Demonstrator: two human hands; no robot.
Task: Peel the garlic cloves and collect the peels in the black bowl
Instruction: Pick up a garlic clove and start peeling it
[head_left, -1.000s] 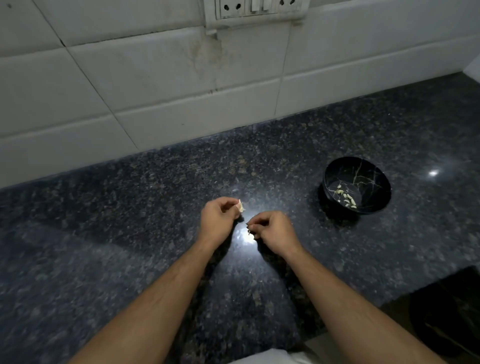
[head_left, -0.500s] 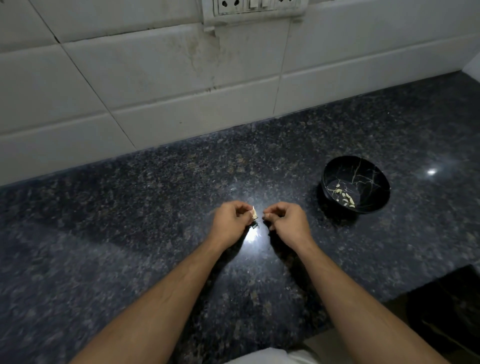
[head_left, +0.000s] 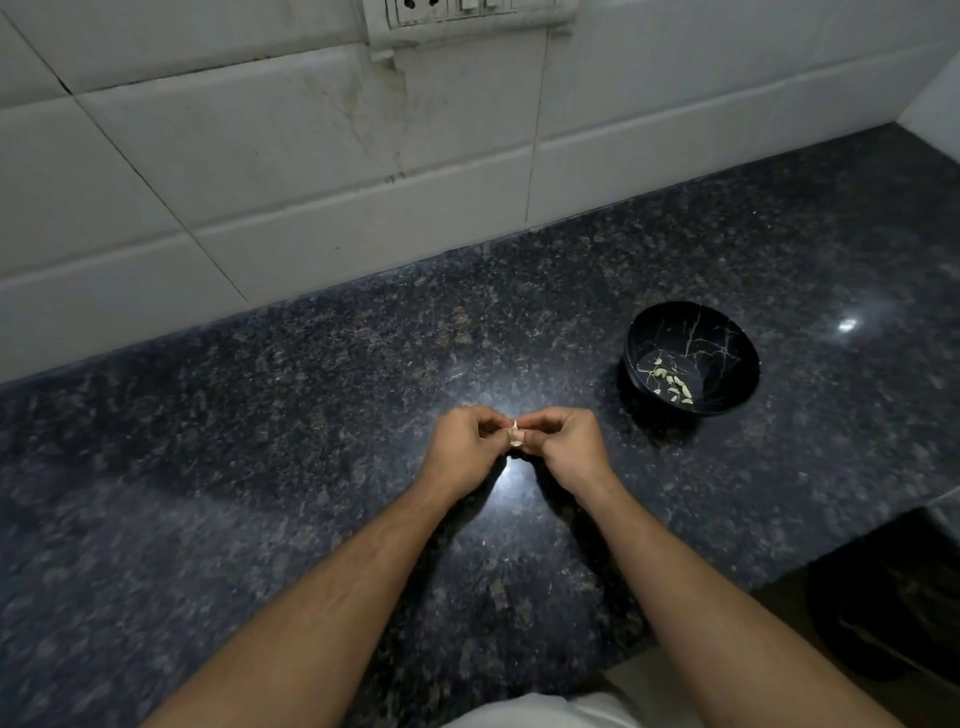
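One head-worn view, looking steeply down over the granite counter (head_left: 260, 467), facing the tiled wall (head_left: 260, 182) close behind.

A dark speckled granite counter (head_left: 260, 467) meets a wall of white glazed tiles (head_left: 260, 171). A white switch-and-socket plate (head_left: 467, 15) sits at the wall's top edge.

Two hands (head_left: 514, 447), one garlic clove (head_left: 515, 435), one black bowl (head_left: 727, 338)

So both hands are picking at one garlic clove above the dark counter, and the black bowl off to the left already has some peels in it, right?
Not quite: the black bowl sits to the right of the hands, not the left, as the head view shows. The rest holds: the left hand and right hand pinch one garlic clove above the dark counter, and peels lie in the bowl.
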